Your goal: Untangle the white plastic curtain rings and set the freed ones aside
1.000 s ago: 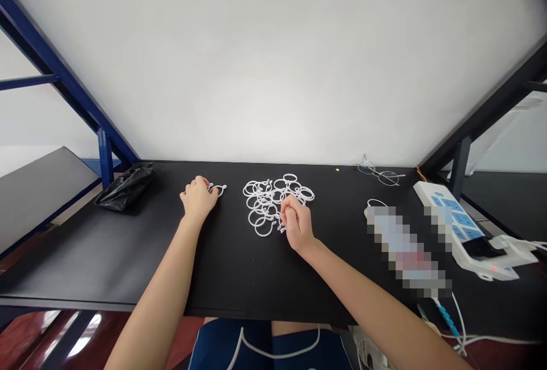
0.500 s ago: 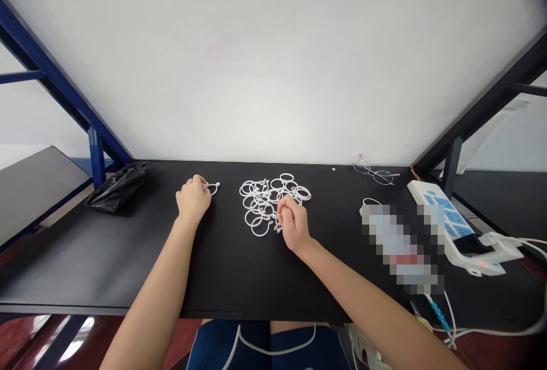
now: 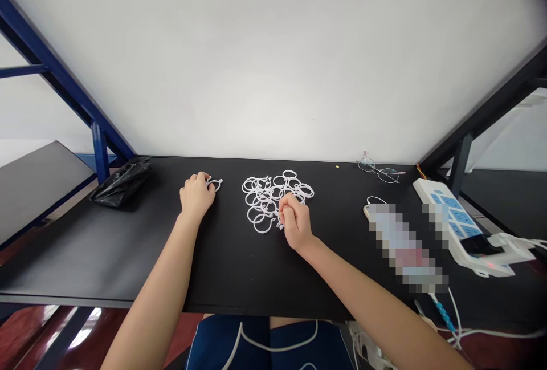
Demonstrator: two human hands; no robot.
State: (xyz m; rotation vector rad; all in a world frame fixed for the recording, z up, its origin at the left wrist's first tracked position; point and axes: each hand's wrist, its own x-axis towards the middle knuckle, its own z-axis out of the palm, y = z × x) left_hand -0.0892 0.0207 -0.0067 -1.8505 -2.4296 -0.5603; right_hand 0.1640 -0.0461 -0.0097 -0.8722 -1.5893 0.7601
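While left hand [image 3: 196,195] pinches one ring [image 3: 215,183] left of the ring pile [image 3: 267,196], right hand [image 3: 296,223] pinches its near edge; open tabletop [image 3: 239,270] lies nearer.

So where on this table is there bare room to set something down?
Bare table lies front-left, between the black bag and the left forearm; between both forearms, and between the ring pile and the glasses. Crowded: the right end, with power strip and cables, and where the left hand pinches a single ring and the right hand touches the pile.
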